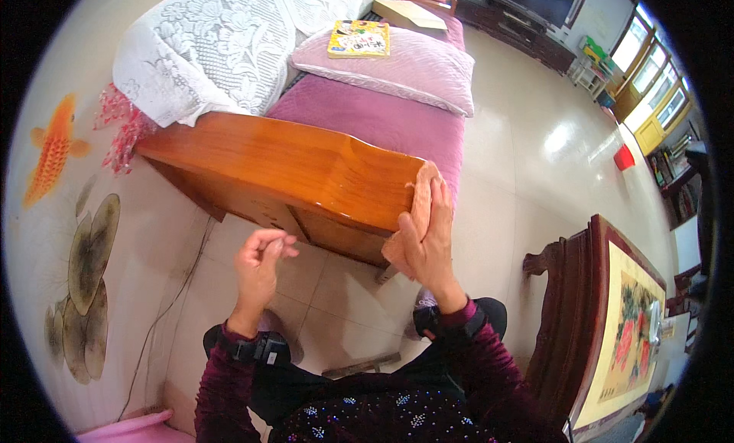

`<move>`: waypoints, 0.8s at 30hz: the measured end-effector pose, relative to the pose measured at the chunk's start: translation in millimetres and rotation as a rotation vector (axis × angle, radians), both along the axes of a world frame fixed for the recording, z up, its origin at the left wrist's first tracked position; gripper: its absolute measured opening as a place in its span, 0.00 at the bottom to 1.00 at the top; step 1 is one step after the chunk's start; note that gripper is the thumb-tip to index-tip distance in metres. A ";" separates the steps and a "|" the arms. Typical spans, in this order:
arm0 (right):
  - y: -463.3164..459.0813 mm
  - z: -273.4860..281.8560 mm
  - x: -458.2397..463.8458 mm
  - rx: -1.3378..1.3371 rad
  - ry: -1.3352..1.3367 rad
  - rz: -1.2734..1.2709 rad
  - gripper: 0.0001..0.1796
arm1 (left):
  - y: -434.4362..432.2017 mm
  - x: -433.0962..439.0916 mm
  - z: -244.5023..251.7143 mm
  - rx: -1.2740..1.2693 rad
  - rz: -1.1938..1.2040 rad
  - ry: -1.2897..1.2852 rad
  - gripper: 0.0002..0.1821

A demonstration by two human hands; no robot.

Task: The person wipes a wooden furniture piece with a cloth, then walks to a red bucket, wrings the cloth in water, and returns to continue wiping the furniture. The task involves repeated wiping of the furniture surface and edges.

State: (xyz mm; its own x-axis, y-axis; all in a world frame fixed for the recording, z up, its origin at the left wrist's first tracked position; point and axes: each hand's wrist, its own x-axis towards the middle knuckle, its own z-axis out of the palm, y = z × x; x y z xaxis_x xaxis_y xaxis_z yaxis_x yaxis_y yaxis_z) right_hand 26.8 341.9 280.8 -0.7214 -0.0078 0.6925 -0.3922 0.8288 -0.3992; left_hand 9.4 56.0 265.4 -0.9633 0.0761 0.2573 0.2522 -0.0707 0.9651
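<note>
A peach-coloured cloth (423, 199) lies under my right hand (430, 245), which presses it against the right end of the wooden armrest (275, 162). The cloth wraps over the corner of the glossy top, and its lower part hangs down beside the end panel. My left hand (261, 265) hovers in front of the armrest's outer panel, apart from the wood. Its fingers are loosely curled and hold nothing. A purple quilted seat cover (373, 113) lies just behind the armrest.
A pink cushion (424, 76) on the seat carries a yellow book (359, 40). White lace fabric (206, 47) drapes over the backrest. At right stands a dark wooden table (573, 305) with a floral picture on top. A cable (166, 311) runs along the left wall.
</note>
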 end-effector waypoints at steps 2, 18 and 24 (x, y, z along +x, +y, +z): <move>16.2 -2.1 -18.3 -0.132 -0.150 0.034 0.35 | -8.6 1.4 -15.4 0.004 0.048 -0.057 0.07; 15.0 -29.5 3.5 -0.260 -0.009 0.130 0.32 | 14.0 45.1 -29.4 0.086 0.004 -0.196 0.08; -21.3 -37.3 47.9 -0.558 -0.022 0.067 0.30 | 26.1 56.1 -31.2 0.047 -0.027 -0.203 0.08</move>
State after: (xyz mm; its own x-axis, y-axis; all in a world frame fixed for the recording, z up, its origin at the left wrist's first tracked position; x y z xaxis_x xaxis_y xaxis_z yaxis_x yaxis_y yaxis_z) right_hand 74.7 320.6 243.5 -0.7461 0.3094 0.5896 -0.4234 0.4629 -0.7787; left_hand 65.5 82.1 234.2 -0.9936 0.0949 0.0619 0.0502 -0.1211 0.9914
